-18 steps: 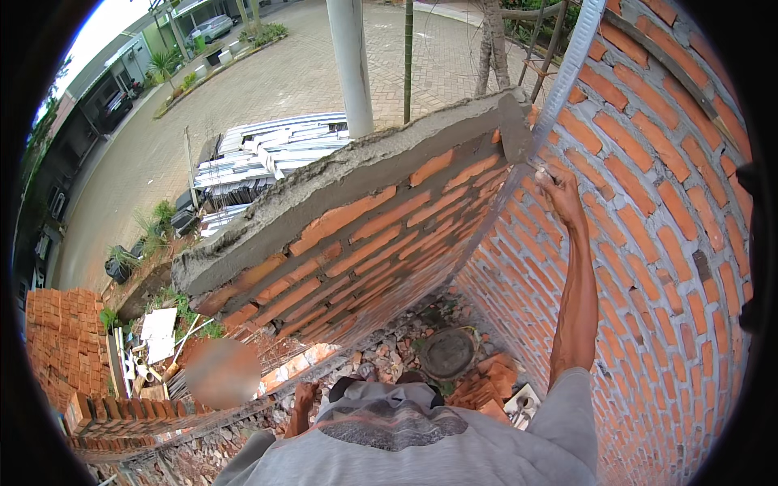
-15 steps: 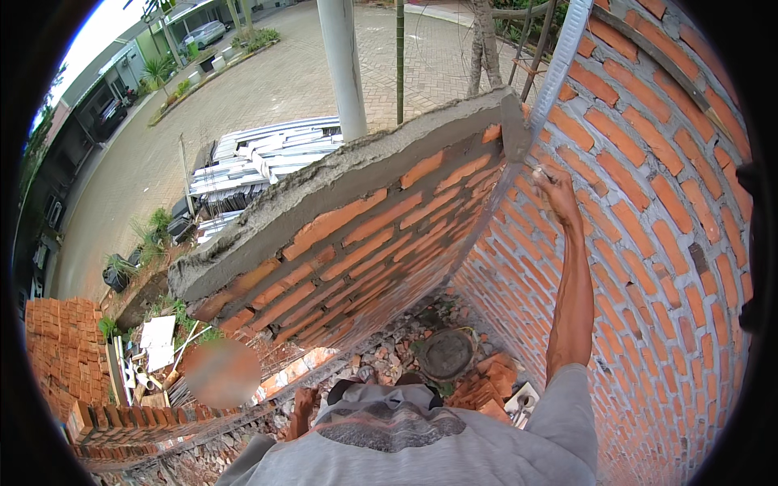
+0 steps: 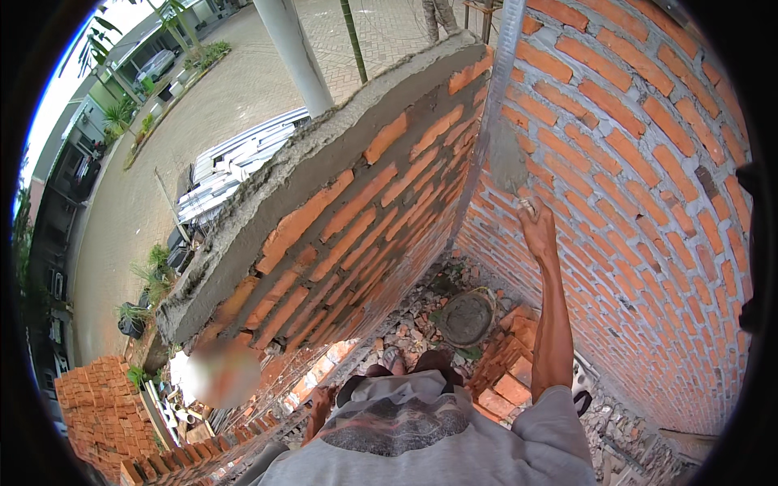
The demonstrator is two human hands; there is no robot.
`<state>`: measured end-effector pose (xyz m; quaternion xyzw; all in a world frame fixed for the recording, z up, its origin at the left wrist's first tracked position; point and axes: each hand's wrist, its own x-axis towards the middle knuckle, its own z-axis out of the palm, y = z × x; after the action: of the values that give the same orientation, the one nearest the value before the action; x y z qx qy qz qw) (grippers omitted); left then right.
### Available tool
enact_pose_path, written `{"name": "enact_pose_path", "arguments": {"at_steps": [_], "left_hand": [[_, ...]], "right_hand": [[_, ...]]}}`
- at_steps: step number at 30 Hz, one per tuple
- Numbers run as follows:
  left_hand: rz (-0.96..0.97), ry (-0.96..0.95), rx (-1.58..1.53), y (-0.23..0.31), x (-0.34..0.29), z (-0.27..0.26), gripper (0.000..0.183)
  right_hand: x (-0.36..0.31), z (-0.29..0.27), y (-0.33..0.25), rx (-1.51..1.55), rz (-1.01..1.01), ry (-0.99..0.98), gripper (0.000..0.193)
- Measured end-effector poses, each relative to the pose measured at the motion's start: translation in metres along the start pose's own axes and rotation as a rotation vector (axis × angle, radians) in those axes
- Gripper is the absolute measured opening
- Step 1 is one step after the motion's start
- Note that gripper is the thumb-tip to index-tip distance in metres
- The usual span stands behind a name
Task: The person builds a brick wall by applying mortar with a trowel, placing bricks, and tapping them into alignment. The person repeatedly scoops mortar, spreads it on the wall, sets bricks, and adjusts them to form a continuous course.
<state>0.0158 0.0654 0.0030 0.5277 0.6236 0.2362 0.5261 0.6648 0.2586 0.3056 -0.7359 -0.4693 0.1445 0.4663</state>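
My right hand [image 3: 536,225] is closed round the pale handle of a trowel [image 3: 509,162]. Its grey blade lies close to the brick wall [image 3: 624,150] on the right, just beside the inner corner. I cannot tell whether the blade touches the bricks. The lower brick wall [image 3: 324,231] runs off to the left, with a band of wet-looking grey mortar [image 3: 324,166] along its top. My left hand [image 3: 321,398] hangs low by my left side, its fingers too small and hidden to read.
A metal strip [image 3: 493,105] stands upright in the corner. Below are a round tub of mortar [image 3: 466,317], loose bricks [image 3: 512,389] and rubble underfoot. Stacked bricks [image 3: 101,409] lie at the lower left. Beyond the low wall are a white post [image 3: 293,57] and pale metal lengths [image 3: 235,166].
My right hand and the trowel have moved down, from the end of the low wall's top to the right wall's face. The view has shifted, and more ground shows at the lower right.
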Motion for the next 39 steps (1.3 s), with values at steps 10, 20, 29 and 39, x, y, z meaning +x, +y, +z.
{"name": "enact_pose_path", "arguments": {"at_steps": [10, 20, 29, 39], "left_hand": [[-0.524, -0.266, 0.315, -0.009, -0.021, -0.076, 0.044], [-0.787, -0.514, 0.781, -0.117, -0.142, -0.112, 0.052], [-1.159, -0.054, 0.234, -0.121, -0.169, -0.096, 0.035], [-1.096, -0.168, 0.288, -0.062, -0.112, -0.051, 0.066]], "right_hand": [[-0.200, 0.047, 0.142, -0.477, 0.294, -0.004, 0.045], [-0.340, 0.211, 0.452, -0.661, 0.871, -0.567, 0.023], [-0.398, 0.293, 0.506, 0.531, 1.141, -0.428, 0.016], [-0.477, 0.378, 0.499, 0.667, 0.709, 0.152, 0.014]]}}
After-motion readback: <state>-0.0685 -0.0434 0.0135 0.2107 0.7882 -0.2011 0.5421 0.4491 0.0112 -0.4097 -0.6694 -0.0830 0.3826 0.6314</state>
